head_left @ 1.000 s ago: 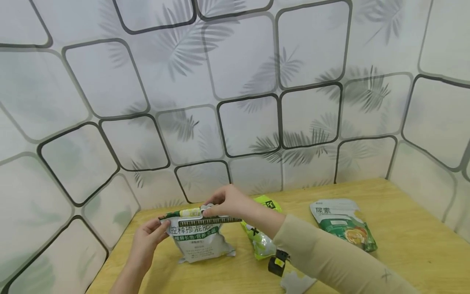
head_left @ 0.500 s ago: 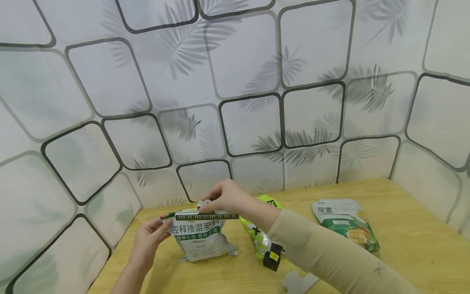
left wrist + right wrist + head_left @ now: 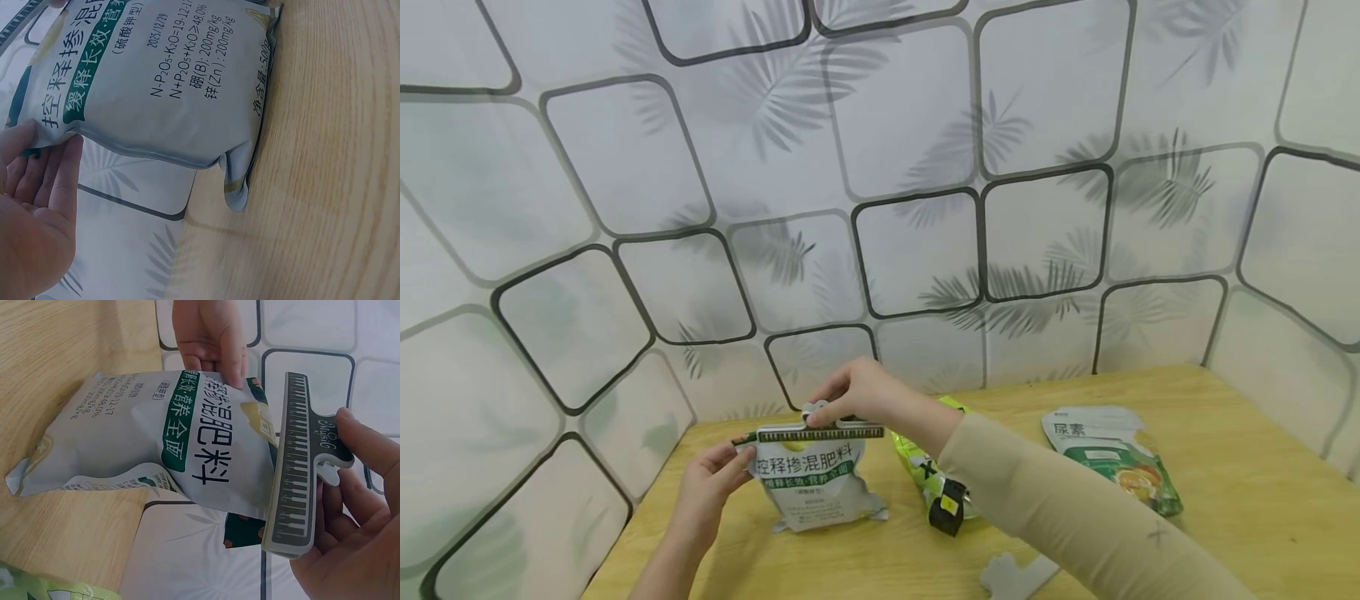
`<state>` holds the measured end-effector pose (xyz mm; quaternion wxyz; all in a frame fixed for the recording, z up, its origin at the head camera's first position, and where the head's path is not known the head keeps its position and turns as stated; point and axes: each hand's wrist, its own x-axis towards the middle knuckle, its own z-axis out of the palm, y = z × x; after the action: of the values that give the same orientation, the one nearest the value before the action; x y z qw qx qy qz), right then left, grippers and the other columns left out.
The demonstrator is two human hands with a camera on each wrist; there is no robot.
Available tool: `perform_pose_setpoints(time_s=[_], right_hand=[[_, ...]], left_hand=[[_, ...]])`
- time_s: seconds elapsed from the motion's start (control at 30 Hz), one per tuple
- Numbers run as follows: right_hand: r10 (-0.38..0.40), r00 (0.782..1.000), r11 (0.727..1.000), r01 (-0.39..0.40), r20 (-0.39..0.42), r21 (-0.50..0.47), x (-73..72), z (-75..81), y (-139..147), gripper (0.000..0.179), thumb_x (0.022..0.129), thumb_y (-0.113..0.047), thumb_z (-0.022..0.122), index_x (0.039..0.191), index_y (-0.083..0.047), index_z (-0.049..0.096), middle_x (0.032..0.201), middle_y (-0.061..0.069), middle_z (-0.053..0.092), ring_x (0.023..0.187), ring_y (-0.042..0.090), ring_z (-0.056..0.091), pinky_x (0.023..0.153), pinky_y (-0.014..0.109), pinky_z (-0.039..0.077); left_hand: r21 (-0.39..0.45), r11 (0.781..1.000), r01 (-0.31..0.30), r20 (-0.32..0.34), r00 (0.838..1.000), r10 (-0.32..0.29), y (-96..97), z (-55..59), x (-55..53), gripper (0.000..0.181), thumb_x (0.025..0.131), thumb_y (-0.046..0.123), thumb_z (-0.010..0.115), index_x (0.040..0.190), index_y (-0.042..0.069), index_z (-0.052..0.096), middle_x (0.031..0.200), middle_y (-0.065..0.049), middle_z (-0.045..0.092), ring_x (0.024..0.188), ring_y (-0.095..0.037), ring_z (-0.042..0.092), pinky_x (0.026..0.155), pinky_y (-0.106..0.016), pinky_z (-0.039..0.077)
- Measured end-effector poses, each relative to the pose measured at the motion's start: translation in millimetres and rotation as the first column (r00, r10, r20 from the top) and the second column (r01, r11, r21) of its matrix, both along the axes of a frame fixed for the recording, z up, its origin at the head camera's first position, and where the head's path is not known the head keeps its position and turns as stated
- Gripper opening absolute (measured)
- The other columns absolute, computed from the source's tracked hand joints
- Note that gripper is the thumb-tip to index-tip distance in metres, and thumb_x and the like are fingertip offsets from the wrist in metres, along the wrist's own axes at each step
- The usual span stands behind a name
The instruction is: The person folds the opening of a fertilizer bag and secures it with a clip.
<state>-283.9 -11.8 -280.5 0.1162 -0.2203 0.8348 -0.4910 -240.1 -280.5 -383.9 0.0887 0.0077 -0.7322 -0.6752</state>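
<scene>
My left hand (image 3: 703, 483) pinches the upper left corner of a grey-white fertilizer bag (image 3: 812, 487) with green bands and Chinese print. The bag stands upright on the table. In the left wrist view the thumb lies on the bag's (image 3: 162, 81) printed front. My right hand (image 3: 868, 392) pinches the handles of a wide bag clip (image 3: 850, 432) with a piano-key pattern. That clip (image 3: 294, 469) lies along the bag's top edge; whether its jaws are around the edge I cannot tell. A green corner of the bag sticks out behind it in the right wrist view.
Behind the right forearm lies a lime-green bag (image 3: 913, 454), partly hidden. A grey and green pouch (image 3: 1105, 458) lies farther right. Near the front edge, a pale grey object (image 3: 1011, 575) lies partly under the sleeve. Patterned walls enclose the wooden table (image 3: 1240, 500).
The right hand and the bag clip have moved slightly left and up along the bag's top. The bag's folded top, seen above the clip before, is now hidden. The left hand keeps its pinch.
</scene>
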Motion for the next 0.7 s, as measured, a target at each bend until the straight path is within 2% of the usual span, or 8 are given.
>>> perform_pose_setpoints(time_s=[0.2, 0.4, 0.63, 0.7], right_hand=[[0.006, 1.000, 1.000, -0.006, -0.004, 0.025, -4.5, 2.3, -2.1, 0.024, 0.088, -0.022, 0.091, 0.110, -0.015, 0.085, 0.106, 0.001, 0.081, 0.099, 0.015, 0.070, 0.097, 0.040, 0.062], [0.010, 0.999, 0.998, -0.008, -0.042, 0.055, -2.5, 6.9, -4.1, 0.023, 0.087, -0.021, 0.091, 0.108, -0.013, 0.085, 0.103, 0.003, 0.082, 0.094, 0.013, 0.070, 0.093, 0.036, 0.062], [-0.001, 0.999, 1.000, 0.002, -0.043, 0.026, -2.5, 12.1, -6.8, 0.017, 0.090, -0.018, 0.088, 0.105, -0.010, 0.085, 0.099, 0.005, 0.083, 0.094, 0.014, 0.072, 0.093, 0.035, 0.062], [-0.006, 0.999, 1.000, 0.007, -0.043, 0.020, -2.8, 14.0, -7.6, 0.016, 0.091, -0.018, 0.086, 0.105, -0.010, 0.085, 0.100, 0.005, 0.083, 0.097, 0.016, 0.074, 0.097, 0.037, 0.062]], left_hand=[[0.015, 1.000, -0.001, 0.006, 1.000, 0.001, 0.8, -0.7, 0.7, 0.030, 0.105, 0.001, 0.063, 0.084, 0.018, 0.077, 0.096, 0.020, 0.073, 0.090, 0.001, 0.071, 0.081, -0.020, 0.065], [0.026, 1.000, -0.007, 0.012, 1.000, 0.006, 0.4, -2.2, 0.6, 0.032, 0.105, 0.001, 0.064, 0.084, 0.022, 0.077, 0.094, 0.020, 0.074, 0.088, 0.001, 0.071, 0.081, -0.020, 0.065], [0.019, 1.000, -0.007, -0.005, 1.000, 0.007, 0.2, -1.3, 0.3, 0.030, 0.105, 0.001, 0.064, 0.082, 0.016, 0.076, 0.096, 0.020, 0.074, 0.089, 0.000, 0.072, 0.081, -0.020, 0.065], [0.016, 1.000, -0.007, -0.003, 1.000, 0.007, 0.4, -1.0, 0.1, 0.032, 0.105, 0.001, 0.063, 0.082, 0.019, 0.076, 0.095, 0.020, 0.074, 0.088, 0.001, 0.072, 0.081, -0.020, 0.065]])
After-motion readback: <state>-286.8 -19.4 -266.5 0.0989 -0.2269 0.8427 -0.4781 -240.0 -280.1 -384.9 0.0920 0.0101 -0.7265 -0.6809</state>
